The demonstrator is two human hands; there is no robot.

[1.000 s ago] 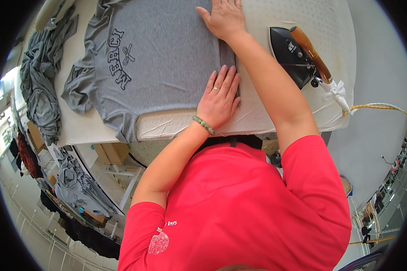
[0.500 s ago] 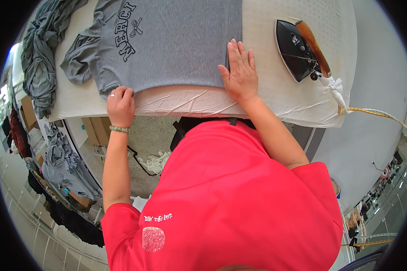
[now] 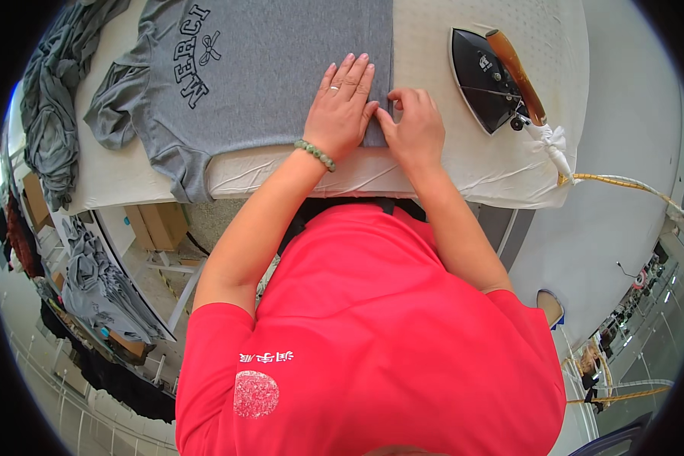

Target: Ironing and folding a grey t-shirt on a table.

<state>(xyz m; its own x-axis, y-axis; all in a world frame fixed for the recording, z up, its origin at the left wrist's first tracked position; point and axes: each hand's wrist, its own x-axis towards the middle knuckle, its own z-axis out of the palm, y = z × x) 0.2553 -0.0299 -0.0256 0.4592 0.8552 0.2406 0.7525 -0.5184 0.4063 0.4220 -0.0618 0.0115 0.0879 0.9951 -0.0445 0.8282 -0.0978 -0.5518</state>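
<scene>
A grey T-shirt point(image 3: 273, 91) with dark lettering and a small bow print lies spread on a white padded ironing table point(image 3: 433, 178). Flat on the shirt near its right edge rests my left hand point(image 3: 340, 106), its fingers stretched out and a green bead bracelet at the wrist. My right hand point(image 3: 414, 129) is just beside it, thumb and fingertips curled together on the shirt's right hem. The exact pinch is partly hidden by the fingers. To the right of my hands stands a black iron point(image 3: 488, 80) with a brown handle.
Crumpled grey garments point(image 3: 52, 106) hang over the table's left end. More grey shirts point(image 3: 106, 285) are stacked lower left, near a cardboard box point(image 3: 158, 226). A cloth-wrapped joint point(image 3: 552, 144) and a yellow-white hose point(image 3: 623, 182) run off the iron to the right.
My left hand has let go of the shirt's sleeve at the lower left and moved right onto its body. My right hand has gone from lying flat to curling at the hem.
</scene>
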